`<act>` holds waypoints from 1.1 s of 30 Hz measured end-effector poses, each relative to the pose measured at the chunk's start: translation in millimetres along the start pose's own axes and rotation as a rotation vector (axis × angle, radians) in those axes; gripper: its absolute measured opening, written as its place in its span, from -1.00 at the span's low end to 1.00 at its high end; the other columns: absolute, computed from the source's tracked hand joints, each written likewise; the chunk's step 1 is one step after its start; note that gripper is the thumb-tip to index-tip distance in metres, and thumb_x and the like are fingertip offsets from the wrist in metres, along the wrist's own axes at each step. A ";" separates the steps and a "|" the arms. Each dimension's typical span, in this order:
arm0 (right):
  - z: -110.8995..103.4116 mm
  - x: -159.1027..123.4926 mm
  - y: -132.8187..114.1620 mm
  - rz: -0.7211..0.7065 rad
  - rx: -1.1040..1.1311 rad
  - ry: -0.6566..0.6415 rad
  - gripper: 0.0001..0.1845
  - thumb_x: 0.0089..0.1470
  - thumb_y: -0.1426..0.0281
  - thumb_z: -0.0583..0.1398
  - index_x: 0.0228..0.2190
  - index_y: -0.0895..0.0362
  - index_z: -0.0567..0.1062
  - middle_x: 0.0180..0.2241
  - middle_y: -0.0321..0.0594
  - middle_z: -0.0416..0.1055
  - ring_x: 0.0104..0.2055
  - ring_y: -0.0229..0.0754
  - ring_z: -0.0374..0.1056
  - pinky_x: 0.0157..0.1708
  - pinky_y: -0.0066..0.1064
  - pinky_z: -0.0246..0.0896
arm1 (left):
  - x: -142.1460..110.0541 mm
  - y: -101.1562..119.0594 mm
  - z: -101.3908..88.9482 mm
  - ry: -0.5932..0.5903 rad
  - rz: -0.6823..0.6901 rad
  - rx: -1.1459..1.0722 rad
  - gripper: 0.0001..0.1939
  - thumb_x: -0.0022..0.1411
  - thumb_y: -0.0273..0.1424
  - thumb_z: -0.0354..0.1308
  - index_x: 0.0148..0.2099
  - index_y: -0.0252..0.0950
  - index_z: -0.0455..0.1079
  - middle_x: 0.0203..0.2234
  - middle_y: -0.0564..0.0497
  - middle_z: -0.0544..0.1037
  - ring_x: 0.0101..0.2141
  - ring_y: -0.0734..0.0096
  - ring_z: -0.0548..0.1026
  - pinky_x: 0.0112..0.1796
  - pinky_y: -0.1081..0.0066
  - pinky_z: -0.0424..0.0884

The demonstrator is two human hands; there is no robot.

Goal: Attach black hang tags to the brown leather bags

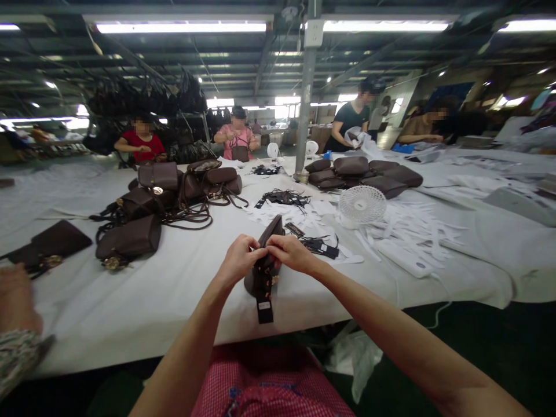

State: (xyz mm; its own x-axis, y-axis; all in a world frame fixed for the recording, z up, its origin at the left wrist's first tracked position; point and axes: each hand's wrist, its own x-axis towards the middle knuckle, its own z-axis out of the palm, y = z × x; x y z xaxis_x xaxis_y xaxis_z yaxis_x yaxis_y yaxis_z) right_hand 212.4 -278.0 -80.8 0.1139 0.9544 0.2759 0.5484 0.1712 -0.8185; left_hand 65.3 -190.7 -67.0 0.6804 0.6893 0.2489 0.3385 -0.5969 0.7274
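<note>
A small dark brown handbag [271, 229] stands on edge on the white-covered table in front of me. My left hand [241, 255] is closed at its near side, thumb and fingers pinched. From the other side my right hand [289, 252] is also closed, its fingertips meeting the left ones over the bag. Any thin cord or zip between the fingertips is too small to make out. Gold-coloured metal parts [274, 280] show below my hands. A black hang tag [265, 311] with a white label hangs toward the table's front edge.
Brown bags with straps [147, 194] are heaped to the left, more bags [351, 168] behind to the right. Black tags [321, 248], white strips [417, 223], a white fan [362, 204] and a power bank-like white block [403, 259] lie rightward. A co-worker's hand [17, 298] is at far left.
</note>
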 end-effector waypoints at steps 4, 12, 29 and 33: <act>0.4 0.3 0.8 -0.020 -0.020 -0.001 -0.82 0.15 0.40 0.08 -0.49 0.12 0.34 -0.61 -0.37 0.35 -0.64 -0.33 0.34 -0.63 -0.54 0.23 | 7.1 -2.6 -2.7 -0.022 -0.049 -0.154 -0.81 0.00 -0.35 0.13 -0.58 -0.29 0.28 -0.57 0.08 0.31 -0.45 0.43 0.28 -0.41 0.43 0.17; -6.3 7.5 -14.6 -0.104 -0.088 0.003 -0.86 0.13 0.43 0.10 -0.47 0.14 0.36 -0.60 -0.40 0.34 -0.66 -0.37 0.30 -0.62 -0.58 0.19 | 18.7 3.9 -15.9 -0.263 -0.359 -0.771 -0.71 -0.18 -0.26 0.31 -0.50 -0.36 0.35 -0.59 0.06 0.41 -0.52 0.51 0.29 -0.43 0.47 0.17; 27.0 1.9 -18.9 0.115 0.431 0.176 -0.69 -0.09 0.22 0.28 -0.31 0.15 0.54 -0.38 -0.27 0.48 -0.33 -0.22 0.36 -0.29 -0.42 0.25 | -39.5 -37.7 28.6 0.111 0.139 -0.605 -0.46 0.13 -0.45 0.10 0.18 -0.25 0.20 0.12 -0.10 0.38 0.14 0.23 0.32 0.19 0.18 0.19; 39.2 2.4 -19.4 0.235 0.593 0.325 -0.68 -0.26 0.23 0.35 -0.43 0.15 0.51 -0.46 -0.30 0.45 -0.39 -0.25 0.32 -0.34 -0.43 0.22 | -41.1 -24.5 52.7 0.316 0.073 -0.501 -0.49 0.17 -0.50 0.03 0.18 -0.28 0.15 0.14 -0.13 0.35 0.16 0.26 0.32 0.20 0.19 0.20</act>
State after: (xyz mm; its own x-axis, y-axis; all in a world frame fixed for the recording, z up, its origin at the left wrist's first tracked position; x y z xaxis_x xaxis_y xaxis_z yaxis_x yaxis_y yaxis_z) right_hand 169.6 -269.5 -84.0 0.4653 0.8771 0.1193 -0.0528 0.1620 -0.9854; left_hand 63.3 -226.0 -128.8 0.4380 0.7884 0.4319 -0.1017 -0.4339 0.8952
